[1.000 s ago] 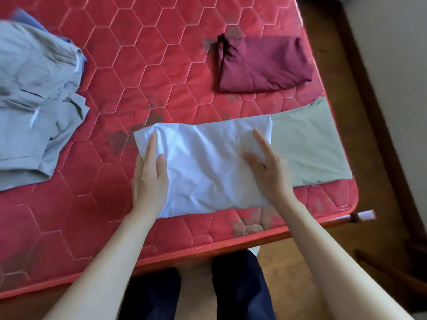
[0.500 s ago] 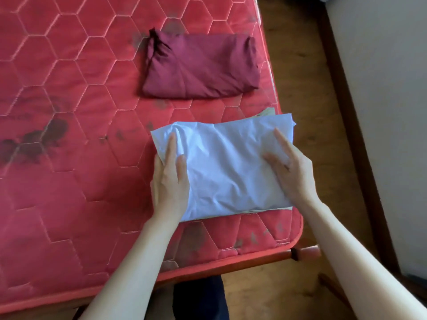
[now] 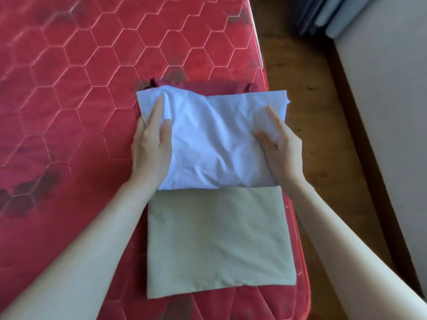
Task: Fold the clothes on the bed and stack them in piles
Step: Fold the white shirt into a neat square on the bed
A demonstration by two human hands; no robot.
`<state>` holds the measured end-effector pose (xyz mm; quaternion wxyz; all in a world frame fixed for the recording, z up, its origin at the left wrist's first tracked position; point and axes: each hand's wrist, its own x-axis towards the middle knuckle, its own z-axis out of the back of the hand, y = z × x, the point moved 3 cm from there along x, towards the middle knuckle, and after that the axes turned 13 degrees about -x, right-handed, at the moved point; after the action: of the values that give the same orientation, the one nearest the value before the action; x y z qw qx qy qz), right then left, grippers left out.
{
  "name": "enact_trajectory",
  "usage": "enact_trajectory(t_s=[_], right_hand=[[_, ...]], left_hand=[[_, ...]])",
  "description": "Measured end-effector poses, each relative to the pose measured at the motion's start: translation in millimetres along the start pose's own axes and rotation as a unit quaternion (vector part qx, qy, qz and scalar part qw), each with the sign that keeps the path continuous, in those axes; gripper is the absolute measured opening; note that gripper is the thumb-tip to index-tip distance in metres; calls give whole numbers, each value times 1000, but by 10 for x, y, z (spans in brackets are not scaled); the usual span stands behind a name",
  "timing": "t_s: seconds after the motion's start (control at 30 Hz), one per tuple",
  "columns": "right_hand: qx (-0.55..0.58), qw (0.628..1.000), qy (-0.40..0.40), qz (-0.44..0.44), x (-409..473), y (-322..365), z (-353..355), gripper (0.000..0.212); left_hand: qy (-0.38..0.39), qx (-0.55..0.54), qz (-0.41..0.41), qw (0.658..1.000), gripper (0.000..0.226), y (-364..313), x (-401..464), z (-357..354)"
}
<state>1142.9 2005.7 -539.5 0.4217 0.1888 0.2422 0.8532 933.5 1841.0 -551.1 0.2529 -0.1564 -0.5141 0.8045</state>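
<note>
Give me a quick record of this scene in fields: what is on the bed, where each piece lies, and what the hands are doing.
surface: red quilted mattress
top garment: white folded garment, lying over the maroon one
under it: maroon garment, only its far edge shows
nearest piece: sage green folded cloth, flat near the mattress edge
left hand: grips the white garment's left side
right hand: grips its right side
floor: wooden floor to the right of the bed
</note>
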Motion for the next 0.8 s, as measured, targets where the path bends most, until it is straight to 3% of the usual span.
enact_trajectory(t_s=[0.3, 0.43, 0.63, 0.8], right_hand=[[83, 993, -82, -33, 1412, 163, 11, 55], [63, 996, -45, -43, 1538, -5, -385, 56], [-12, 994, 83, -72, 1376, -364, -1203, 54], [-16, 997, 51, -56, 1482, -300, -1172, 53]], left_hand=[[-26, -17, -128, 991, 48, -706, 1233, -7], [-12, -11, -75, 997, 47, -261, 1435, -197], [29, 33, 55, 998, 48, 841, 1271, -452], [-9, 6, -5, 1000, 46, 865, 1360, -408]])
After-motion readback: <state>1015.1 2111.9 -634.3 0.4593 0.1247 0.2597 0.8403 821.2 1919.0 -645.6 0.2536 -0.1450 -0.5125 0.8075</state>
